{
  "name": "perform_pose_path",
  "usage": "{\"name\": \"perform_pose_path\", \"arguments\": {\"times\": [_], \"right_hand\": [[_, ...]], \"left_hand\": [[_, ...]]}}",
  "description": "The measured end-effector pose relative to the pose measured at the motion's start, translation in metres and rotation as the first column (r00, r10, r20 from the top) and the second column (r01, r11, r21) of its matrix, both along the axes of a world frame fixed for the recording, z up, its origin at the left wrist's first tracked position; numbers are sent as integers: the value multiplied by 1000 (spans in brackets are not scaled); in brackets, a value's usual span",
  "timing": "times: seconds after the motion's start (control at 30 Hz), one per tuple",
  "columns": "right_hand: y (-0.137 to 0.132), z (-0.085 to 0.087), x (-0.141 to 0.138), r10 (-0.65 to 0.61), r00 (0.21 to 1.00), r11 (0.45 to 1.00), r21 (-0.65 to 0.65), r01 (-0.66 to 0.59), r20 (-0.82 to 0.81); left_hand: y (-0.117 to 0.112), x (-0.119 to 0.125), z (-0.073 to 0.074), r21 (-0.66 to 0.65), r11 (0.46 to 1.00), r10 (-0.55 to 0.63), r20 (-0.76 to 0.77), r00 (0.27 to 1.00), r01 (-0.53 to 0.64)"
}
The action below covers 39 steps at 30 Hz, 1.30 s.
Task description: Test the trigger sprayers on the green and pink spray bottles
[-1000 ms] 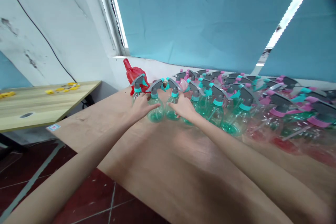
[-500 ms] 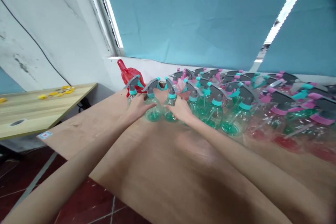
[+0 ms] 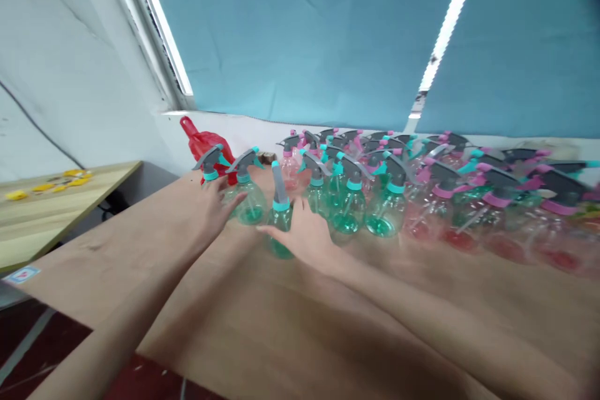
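Note:
My right hand [image 3: 307, 234] is closed around the side of a clear green spray bottle [image 3: 281, 244] with a grey trigger head and turquoise collar. Its thumb lies across the front of the bottle, and the other fingers are partly hidden. Farther left, my left hand [image 3: 218, 206] has its thumb spread from its fingers. It is in front of the leftmost green spray bottle [image 3: 209, 174], covering most of that bottle's body. The thumb reaches across the edge of another green spray bottle [image 3: 252, 205]. Whether the left hand touches either bottle is hard to see.
Several pink spray bottles [image 3: 462, 234] and green ones [image 3: 385, 219] crowd the wooden table [image 3: 234, 325] to the right. A red plastic bag [image 3: 206, 144] lies behind the left bottles. Yellow pieces rest on a separate table [image 3: 47, 212] at far left.
The view has swung to the right. My right hand has drawn one green spray bottle toward me, out of the row, and its trigger head has turned. The left hand stays by the leftmost bottles.

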State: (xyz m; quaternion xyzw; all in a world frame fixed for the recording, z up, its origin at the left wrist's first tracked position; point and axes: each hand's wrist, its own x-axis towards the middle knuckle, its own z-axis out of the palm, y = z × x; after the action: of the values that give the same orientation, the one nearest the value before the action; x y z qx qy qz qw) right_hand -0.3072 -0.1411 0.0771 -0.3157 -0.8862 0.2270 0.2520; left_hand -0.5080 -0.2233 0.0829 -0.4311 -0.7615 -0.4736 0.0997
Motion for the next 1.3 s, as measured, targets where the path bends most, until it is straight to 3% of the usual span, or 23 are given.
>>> {"name": "perform_pose_path", "arguments": {"times": [0.17, 0.27, 0.3, 0.37, 0.43, 0.53, 0.63, 0.73, 0.97, 1.17, 1.3], "right_hand": [[-14, -2, 59, -29, 999, 999, -13, 29, 33], [-14, -6, 97, -94, 994, 995, 49, 92, 57], [-12, -7, 110, -116, 992, 990, 83, 111, 58], [-8, -11, 134, -144, 988, 981, 139, 135, 60], [-4, -13, 157, -174, 982, 973, 165, 160, 71], [1, -13, 189, -229, 970, 961, 177, 213, 75], [4, -10, 216, -268, 961, 948, 194, 251, 68], [8, -8, 238, -300, 952, 936, 207, 284, 54], [19, -19, 273, -267, 964, 937, 235, 259, 2], [36, -33, 297, -17, 997, 986, 162, 29, -78], [52, -45, 316, 105, 993, 990, 102, -99, -61]], "left_hand": [[-46, 70, -5, -3, 1000, -7, 192, 981, 8], [-46, 119, -13, -65, 980, -164, 267, 950, 187], [-41, 135, -13, -71, 956, -254, 278, 927, 283], [-24, 167, -10, -97, 854, -479, 233, 846, 511], [-2, 197, -2, -123, 773, -590, 219, 777, 622], [34, 241, 14, -139, 686, -665, 280, 693, 714], [62, 281, 25, -95, 665, -686, 313, 656, 741], [78, 313, 28, -56, 640, -707, 347, 616, 766], [93, 350, 15, -46, 614, -748, 285, 600, 788], [97, 358, 15, -25, 621, -753, 256, 606, 783], [100, 357, 14, 31, 633, -754, 252, 606, 774]]}}
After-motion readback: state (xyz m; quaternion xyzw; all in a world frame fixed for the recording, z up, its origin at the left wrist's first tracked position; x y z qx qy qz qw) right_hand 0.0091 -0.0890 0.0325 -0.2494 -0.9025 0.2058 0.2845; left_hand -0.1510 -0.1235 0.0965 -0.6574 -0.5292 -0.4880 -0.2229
